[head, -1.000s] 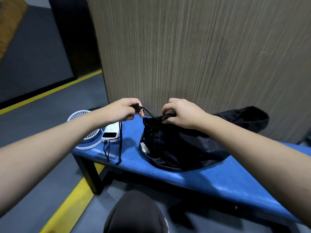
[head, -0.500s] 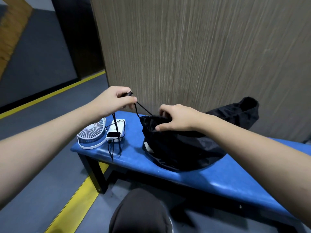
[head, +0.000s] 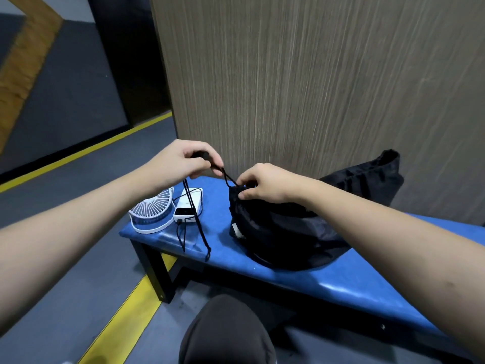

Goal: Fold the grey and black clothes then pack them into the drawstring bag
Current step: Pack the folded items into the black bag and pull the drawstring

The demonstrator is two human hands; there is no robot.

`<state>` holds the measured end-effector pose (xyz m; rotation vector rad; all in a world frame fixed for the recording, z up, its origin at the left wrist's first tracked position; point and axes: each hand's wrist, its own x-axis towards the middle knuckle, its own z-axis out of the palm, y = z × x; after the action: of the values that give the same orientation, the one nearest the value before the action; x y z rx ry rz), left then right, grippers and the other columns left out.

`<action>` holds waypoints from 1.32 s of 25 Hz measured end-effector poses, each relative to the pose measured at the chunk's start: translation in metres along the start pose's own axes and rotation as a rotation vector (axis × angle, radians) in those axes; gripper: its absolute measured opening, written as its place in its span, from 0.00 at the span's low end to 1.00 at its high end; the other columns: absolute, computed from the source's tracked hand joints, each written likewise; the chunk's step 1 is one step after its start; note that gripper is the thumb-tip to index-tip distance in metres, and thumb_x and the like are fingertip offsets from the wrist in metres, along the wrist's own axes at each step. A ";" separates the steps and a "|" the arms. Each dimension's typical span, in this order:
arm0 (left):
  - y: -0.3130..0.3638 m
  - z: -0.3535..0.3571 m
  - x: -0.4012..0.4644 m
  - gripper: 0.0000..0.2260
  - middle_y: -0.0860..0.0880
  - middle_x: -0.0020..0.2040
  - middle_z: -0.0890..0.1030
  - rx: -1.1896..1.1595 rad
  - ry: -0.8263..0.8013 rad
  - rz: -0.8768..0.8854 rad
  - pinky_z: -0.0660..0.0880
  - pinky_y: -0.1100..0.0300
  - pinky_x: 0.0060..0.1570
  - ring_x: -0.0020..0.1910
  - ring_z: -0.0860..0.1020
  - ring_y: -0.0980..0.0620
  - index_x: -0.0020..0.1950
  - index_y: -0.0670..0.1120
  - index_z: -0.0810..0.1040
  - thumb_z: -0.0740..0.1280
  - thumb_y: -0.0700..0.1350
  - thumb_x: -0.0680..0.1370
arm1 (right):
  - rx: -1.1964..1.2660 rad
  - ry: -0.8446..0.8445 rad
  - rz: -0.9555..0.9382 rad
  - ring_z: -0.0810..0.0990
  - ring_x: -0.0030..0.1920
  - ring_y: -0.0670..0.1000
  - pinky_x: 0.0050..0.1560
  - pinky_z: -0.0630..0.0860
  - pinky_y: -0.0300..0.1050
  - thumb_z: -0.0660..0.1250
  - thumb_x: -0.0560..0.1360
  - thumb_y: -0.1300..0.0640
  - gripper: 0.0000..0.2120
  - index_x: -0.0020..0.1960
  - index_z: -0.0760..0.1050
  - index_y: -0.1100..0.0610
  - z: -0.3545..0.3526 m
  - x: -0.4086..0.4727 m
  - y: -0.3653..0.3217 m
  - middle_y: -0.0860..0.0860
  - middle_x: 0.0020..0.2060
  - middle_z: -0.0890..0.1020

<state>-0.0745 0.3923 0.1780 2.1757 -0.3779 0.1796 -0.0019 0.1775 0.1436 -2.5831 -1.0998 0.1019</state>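
On bench (head: 341,282): one drawstring bag (head: 275,232), two hands (head: 181,164).

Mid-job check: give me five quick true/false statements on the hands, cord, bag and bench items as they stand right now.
1. The left hand grips the cord. True.
2. The right hand lies flat on the bench. False: it pinches the bag at its mouth.
3. The bag sits on the bench. True.
4. The fan is right of the bag. False: it is to the left, beside the power bank.
5. The bag's mouth gapes wide open. False: it is gathered under the right hand.
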 end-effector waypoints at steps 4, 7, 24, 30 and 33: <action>-0.004 -0.002 -0.003 0.08 0.45 0.41 0.84 0.125 -0.020 -0.030 0.69 0.71 0.35 0.34 0.76 0.59 0.45 0.41 0.82 0.66 0.30 0.75 | -0.010 0.089 0.058 0.75 0.38 0.47 0.41 0.71 0.45 0.73 0.74 0.50 0.09 0.40 0.78 0.53 -0.005 -0.002 0.004 0.46 0.33 0.78; -0.018 0.002 -0.002 0.08 0.48 0.37 0.80 0.182 -0.057 -0.079 0.72 0.60 0.39 0.35 0.76 0.54 0.42 0.45 0.78 0.75 0.45 0.74 | -0.034 0.155 0.084 0.73 0.36 0.47 0.43 0.74 0.50 0.73 0.73 0.46 0.17 0.33 0.69 0.52 -0.006 -0.005 0.007 0.46 0.30 0.75; -0.016 0.074 0.015 0.10 0.51 0.33 0.83 0.369 -0.081 0.019 0.69 0.68 0.32 0.32 0.80 0.59 0.40 0.46 0.78 0.70 0.49 0.78 | -0.148 0.191 0.036 0.76 0.41 0.52 0.41 0.74 0.48 0.72 0.72 0.44 0.13 0.38 0.75 0.51 -0.007 -0.016 0.014 0.47 0.33 0.77; -0.019 0.071 0.015 0.14 0.51 0.32 0.73 0.666 -0.125 0.025 0.67 0.54 0.34 0.34 0.73 0.48 0.38 0.53 0.71 0.59 0.49 0.84 | -0.104 0.108 -0.031 0.81 0.51 0.52 0.51 0.76 0.49 0.70 0.75 0.42 0.13 0.56 0.80 0.48 -0.002 -0.021 0.019 0.48 0.47 0.85; -0.019 0.071 0.011 0.15 0.50 0.35 0.74 0.770 -0.168 0.013 0.73 0.49 0.37 0.34 0.74 0.47 0.45 0.52 0.75 0.53 0.54 0.84 | -0.178 0.162 -0.066 0.77 0.44 0.52 0.42 0.68 0.45 0.63 0.79 0.42 0.12 0.55 0.80 0.47 -0.001 -0.027 0.020 0.45 0.38 0.80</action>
<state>-0.0581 0.3435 0.1242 2.9605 -0.4691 0.1668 -0.0073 0.1450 0.1369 -2.6492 -1.1801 -0.2277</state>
